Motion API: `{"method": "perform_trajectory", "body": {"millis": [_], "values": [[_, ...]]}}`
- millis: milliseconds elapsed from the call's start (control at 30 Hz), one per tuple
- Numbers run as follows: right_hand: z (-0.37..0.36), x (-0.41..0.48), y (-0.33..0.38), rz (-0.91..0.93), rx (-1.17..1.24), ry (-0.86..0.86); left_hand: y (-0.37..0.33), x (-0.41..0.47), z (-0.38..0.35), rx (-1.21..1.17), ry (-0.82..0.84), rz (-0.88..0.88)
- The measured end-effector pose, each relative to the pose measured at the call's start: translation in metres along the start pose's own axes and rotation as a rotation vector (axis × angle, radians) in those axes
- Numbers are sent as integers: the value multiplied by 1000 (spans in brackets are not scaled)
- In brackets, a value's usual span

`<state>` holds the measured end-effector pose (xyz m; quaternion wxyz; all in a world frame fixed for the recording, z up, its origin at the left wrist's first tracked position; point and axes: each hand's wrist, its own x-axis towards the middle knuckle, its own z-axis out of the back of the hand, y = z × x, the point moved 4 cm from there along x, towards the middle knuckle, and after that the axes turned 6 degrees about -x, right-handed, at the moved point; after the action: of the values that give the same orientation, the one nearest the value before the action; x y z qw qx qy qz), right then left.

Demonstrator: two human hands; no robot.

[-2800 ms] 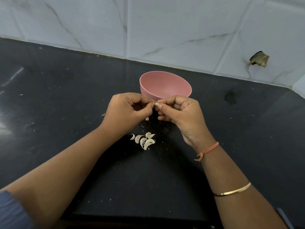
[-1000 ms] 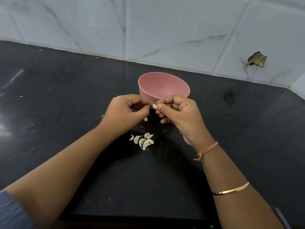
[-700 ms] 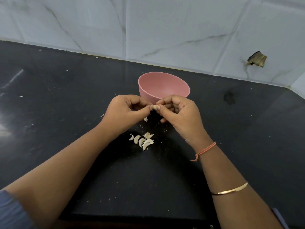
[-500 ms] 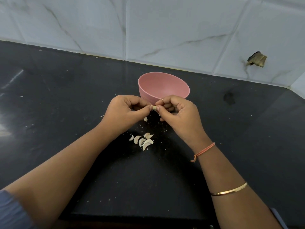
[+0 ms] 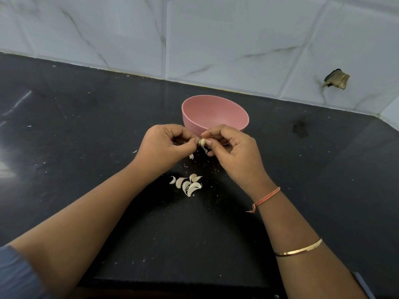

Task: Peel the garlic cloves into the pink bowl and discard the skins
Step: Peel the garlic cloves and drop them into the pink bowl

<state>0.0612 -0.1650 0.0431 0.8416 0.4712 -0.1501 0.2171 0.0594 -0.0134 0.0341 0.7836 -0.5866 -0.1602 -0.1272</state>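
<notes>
Whitish garlic clove (image 5: 201,142), loose papery skin (image 5: 204,149)

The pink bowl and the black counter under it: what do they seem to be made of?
The pink bowl looks like matte plastic or a fibre composite: even colour, no glare, fine ridges round its outer wall. The counter looks like polished dark stone, perhaps granite: pale reflections at the left and fine speckles.

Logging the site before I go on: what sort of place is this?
Probably a kitchen: a dark stone counter against a marble-look tiled wall, with a pink bowl and garlic cloves on it.
</notes>
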Motion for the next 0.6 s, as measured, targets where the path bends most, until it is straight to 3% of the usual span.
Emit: {"method": "perform_trajectory", "body": {"millis": [400,600], "values": [[-1,-2,2,4,-33,9,-3,-1,-1,13,12,-9],[-2,-2,2,-6,-12,26,1,2,3,129,-65,-11]]}}
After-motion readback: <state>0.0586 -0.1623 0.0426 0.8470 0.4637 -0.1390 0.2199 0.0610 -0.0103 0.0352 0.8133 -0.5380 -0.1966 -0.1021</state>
